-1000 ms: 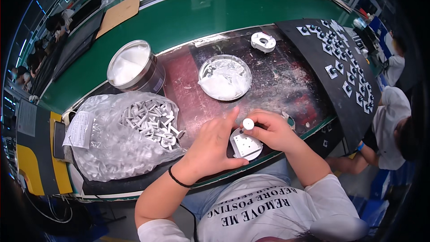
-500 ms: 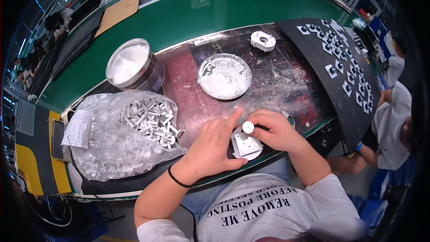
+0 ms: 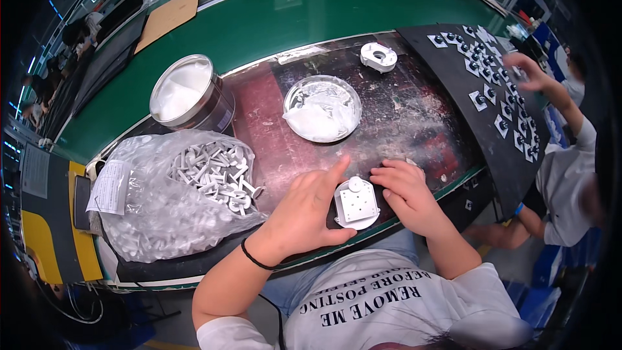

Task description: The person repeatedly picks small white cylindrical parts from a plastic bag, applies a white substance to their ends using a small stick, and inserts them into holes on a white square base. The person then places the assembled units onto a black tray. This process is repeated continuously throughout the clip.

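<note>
A white plastic housing point(image 3: 361, 209) with a raised, perforated square plate lies at the bench's near edge. A small round white disc, the head of a pin-like part point(image 3: 356, 184), sits at its far end. My left hand point(image 3: 301, 210) curves along the housing's left side, fingers stretched and thumb by its near edge; whether the thumb touches it I cannot tell. To the right of the housing, apart from it, my right hand point(image 3: 409, 196) holds nothing, its fingers extended. Left of my hands, an open clear bag point(image 3: 152, 220) holds many white disc-headed pins point(image 3: 217, 172).
Beyond my hands lie a round metal lid point(image 3: 353, 100) with white paste and film, and another white housing point(image 3: 379, 57). A tin point(image 3: 210, 107) of white paste stands behind the bag. At right, a co-worker's hand point(image 3: 528, 72) is over a black board point(image 3: 447, 84) carrying many small parts.
My right hand has let go of the white disc-headed pin, now in the housing, and moved right. My left hand stays put. The co-worker's hand has come over the black board.
</note>
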`<state>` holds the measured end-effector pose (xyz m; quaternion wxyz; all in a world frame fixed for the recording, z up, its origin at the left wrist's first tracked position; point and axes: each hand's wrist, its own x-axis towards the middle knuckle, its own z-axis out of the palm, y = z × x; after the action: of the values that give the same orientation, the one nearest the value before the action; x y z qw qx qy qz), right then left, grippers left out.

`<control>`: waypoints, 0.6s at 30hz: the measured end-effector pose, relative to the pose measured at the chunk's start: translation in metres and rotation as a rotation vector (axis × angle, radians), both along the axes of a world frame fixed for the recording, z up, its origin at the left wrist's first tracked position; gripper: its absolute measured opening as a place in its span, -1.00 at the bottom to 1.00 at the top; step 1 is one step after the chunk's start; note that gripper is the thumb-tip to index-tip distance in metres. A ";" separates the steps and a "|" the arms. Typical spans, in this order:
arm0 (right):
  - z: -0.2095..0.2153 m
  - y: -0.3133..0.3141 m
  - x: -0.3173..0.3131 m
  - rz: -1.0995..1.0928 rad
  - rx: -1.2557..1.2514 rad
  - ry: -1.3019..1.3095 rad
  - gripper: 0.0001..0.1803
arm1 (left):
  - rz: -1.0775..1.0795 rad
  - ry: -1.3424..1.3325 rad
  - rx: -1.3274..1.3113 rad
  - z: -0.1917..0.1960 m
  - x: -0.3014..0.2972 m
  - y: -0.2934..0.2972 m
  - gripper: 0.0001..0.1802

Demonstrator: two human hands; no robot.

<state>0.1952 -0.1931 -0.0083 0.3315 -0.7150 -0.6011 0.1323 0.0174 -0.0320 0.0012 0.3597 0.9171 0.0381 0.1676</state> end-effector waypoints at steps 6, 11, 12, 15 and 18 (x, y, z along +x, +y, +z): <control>-0.002 -0.002 -0.004 0.056 -0.012 0.083 -0.66 | -0.015 -0.026 0.016 0.001 0.002 0.001 0.21; 0.008 -0.005 -0.006 0.043 -0.047 0.394 -0.64 | -0.029 -0.140 0.022 0.002 0.002 0.002 0.18; 0.013 -0.006 -0.007 0.027 -0.085 0.532 -0.62 | -0.031 -0.168 0.029 0.001 0.002 0.002 0.18; 0.008 -0.004 -0.006 0.021 -0.069 0.992 -0.59 | -0.044 -0.247 0.032 -0.001 0.003 0.003 0.16; 0.011 0.002 0.000 0.005 -0.085 1.245 -0.57 | -0.043 -0.318 0.055 -0.001 0.003 0.003 0.17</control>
<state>0.1954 -0.1907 0.0029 0.5907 -0.5150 -0.2911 0.5487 0.0206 -0.0285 0.0006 0.3394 0.8891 -0.0438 0.3039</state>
